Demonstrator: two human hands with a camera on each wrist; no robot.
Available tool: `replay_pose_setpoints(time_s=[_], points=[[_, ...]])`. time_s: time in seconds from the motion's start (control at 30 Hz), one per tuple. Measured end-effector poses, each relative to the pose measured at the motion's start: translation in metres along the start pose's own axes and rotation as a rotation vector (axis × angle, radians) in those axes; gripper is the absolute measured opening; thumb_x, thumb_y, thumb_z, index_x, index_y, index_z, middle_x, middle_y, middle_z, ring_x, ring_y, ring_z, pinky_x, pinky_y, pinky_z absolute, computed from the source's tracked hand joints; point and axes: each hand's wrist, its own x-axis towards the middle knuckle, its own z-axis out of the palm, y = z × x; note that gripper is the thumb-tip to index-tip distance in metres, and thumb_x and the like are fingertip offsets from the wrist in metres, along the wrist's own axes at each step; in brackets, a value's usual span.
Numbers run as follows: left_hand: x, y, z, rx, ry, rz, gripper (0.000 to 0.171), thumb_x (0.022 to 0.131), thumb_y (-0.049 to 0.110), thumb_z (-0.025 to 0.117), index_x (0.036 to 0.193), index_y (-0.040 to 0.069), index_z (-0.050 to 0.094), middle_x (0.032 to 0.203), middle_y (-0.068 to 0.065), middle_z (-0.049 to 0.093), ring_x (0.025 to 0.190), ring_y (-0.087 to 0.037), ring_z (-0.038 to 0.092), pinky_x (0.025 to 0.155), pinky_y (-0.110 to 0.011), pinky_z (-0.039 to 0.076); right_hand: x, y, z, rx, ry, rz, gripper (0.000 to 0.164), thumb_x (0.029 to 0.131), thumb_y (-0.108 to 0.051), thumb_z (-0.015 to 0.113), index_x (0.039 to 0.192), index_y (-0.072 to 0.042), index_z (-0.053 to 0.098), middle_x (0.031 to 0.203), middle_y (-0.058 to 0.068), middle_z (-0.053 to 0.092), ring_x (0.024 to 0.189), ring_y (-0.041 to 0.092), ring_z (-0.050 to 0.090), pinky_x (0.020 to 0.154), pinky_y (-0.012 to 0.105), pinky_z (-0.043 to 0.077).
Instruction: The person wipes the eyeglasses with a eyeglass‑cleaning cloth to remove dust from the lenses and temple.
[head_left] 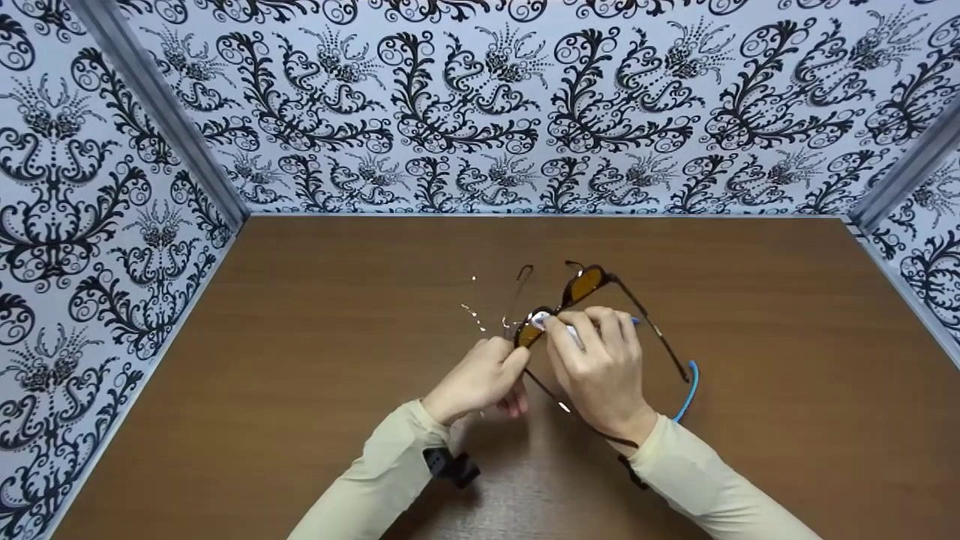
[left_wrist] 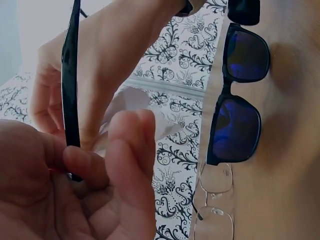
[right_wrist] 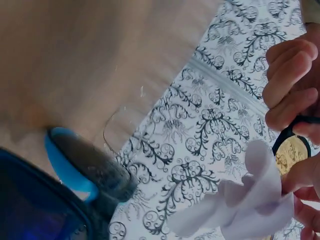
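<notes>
My left hand (head_left: 480, 379) pinches dark-framed sunglasses with amber lenses (head_left: 586, 283) at one end of the frame, beside the hinge. In the left wrist view their dark temple (left_wrist: 70, 75) rises from between thumb and fingers. My right hand (head_left: 600, 364) holds a thin white cloth (right_wrist: 250, 195) against the lens nearest the left hand. Bunched folds of the cloth hang from the right fingers in the right wrist view. The other amber lens stands uncovered, and both temples are unfolded.
Sunglasses with dark blue lenses (left_wrist: 240, 127) lie on the brown table (head_left: 337, 300), partly hidden by the right hand; a bright blue temple piece (head_left: 691, 390) shows beside it. Thin wire-framed clear glasses (left_wrist: 218, 192) lie to the left. Patterned walls (head_left: 480, 97) enclose the table.
</notes>
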Motion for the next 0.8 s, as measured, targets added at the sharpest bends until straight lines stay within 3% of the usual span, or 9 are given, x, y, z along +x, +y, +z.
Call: replay_pose_setpoints(time_s=[0.07, 0.13, 0.23, 0.33, 0.47, 0.6, 0.7, 0.8], points=[[0.000, 0.001, 0.001, 0.010, -0.006, -0.008, 0.037, 0.094, 0.009, 0.038, 0.063, 0.004, 0.056, 0.049, -0.008, 0.061, 0.039, -0.015, 0.058, 0.044, -0.040, 0.053, 0.001, 0.001, 0.000, 0.021, 0.006, -0.003, 0.012, 0.087, -0.004, 0.058, 0.087, -0.002, 0.070, 0.081, 0.010, 0.064, 0.073, 0.031, 0.052, 0.062, 0.043, 0.042], [0.001, 0.001, 0.002, -0.003, -0.012, -0.018, 0.036, 0.095, 0.010, 0.038, 0.064, 0.005, 0.055, 0.049, -0.008, 0.061, 0.039, -0.015, 0.058, 0.044, -0.038, 0.053, 0.003, 0.001, 0.000, 0.112, -0.020, 0.000, 0.012, 0.089, -0.005, 0.059, 0.088, -0.002, 0.070, 0.082, 0.009, 0.065, 0.073, 0.030, 0.052, 0.062, 0.041, 0.042], [0.001, 0.000, 0.002, -0.048, -0.017, -0.032, 0.035, 0.096, 0.010, 0.038, 0.067, 0.004, 0.057, 0.050, -0.011, 0.061, 0.039, -0.015, 0.057, 0.042, -0.034, 0.051, 0.004, 0.003, -0.002, 0.284, -0.114, 0.008, 0.013, 0.091, -0.008, 0.060, 0.090, -0.003, 0.071, 0.084, 0.007, 0.067, 0.075, 0.027, 0.054, 0.065, 0.038, 0.045], [0.001, -0.002, 0.003, -0.088, -0.024, -0.052, 0.034, 0.097, 0.010, 0.038, 0.072, 0.002, 0.060, 0.051, -0.013, 0.061, 0.039, -0.016, 0.057, 0.040, -0.030, 0.048, 0.002, 0.004, -0.005, 0.369, -0.206, -0.002, 0.009, 0.090, -0.008, 0.064, 0.091, -0.003, 0.071, 0.085, 0.006, 0.067, 0.076, 0.025, 0.055, 0.065, 0.036, 0.048], [0.000, -0.003, 0.004, -0.065, -0.033, -0.066, 0.037, 0.097, 0.011, 0.039, 0.067, 0.001, 0.057, 0.050, -0.011, 0.061, 0.039, -0.016, 0.058, 0.042, -0.034, 0.051, -0.001, 0.005, -0.008, 0.267, -0.246, -0.006, 0.007, 0.084, -0.004, 0.066, 0.089, -0.004, 0.071, 0.081, 0.006, 0.066, 0.074, 0.024, 0.055, 0.063, 0.037, 0.047], [0.000, -0.002, 0.007, -0.041, -0.038, -0.078, 0.038, 0.096, 0.010, 0.040, 0.061, 0.002, 0.053, 0.050, -0.011, 0.061, 0.039, -0.017, 0.058, 0.043, -0.035, 0.052, -0.001, 0.005, -0.009, 0.113, -0.199, 0.038, 0.009, 0.080, -0.001, 0.063, 0.086, -0.003, 0.070, 0.079, 0.008, 0.065, 0.071, 0.027, 0.054, 0.059, 0.039, 0.045], [0.000, -0.002, 0.010, -0.050, -0.037, -0.081, 0.038, 0.096, 0.009, 0.040, 0.060, 0.005, 0.052, 0.050, -0.011, 0.061, 0.039, -0.017, 0.058, 0.041, -0.031, 0.051, -0.001, 0.005, -0.007, 0.133, -0.141, 0.059, 0.009, 0.081, -0.001, 0.061, 0.085, -0.003, 0.069, 0.079, 0.009, 0.065, 0.070, 0.028, 0.053, 0.058, 0.039, 0.044], [0.000, -0.002, 0.012, -0.076, -0.031, -0.079, 0.040, 0.096, 0.010, 0.039, 0.059, 0.003, 0.052, 0.050, -0.012, 0.061, 0.038, -0.017, 0.057, 0.040, -0.031, 0.050, 0.000, 0.006, -0.006, 0.239, -0.121, 0.036, 0.010, 0.086, -0.004, 0.060, 0.086, -0.003, 0.070, 0.081, 0.008, 0.066, 0.071, 0.026, 0.052, 0.060, 0.037, 0.045]])
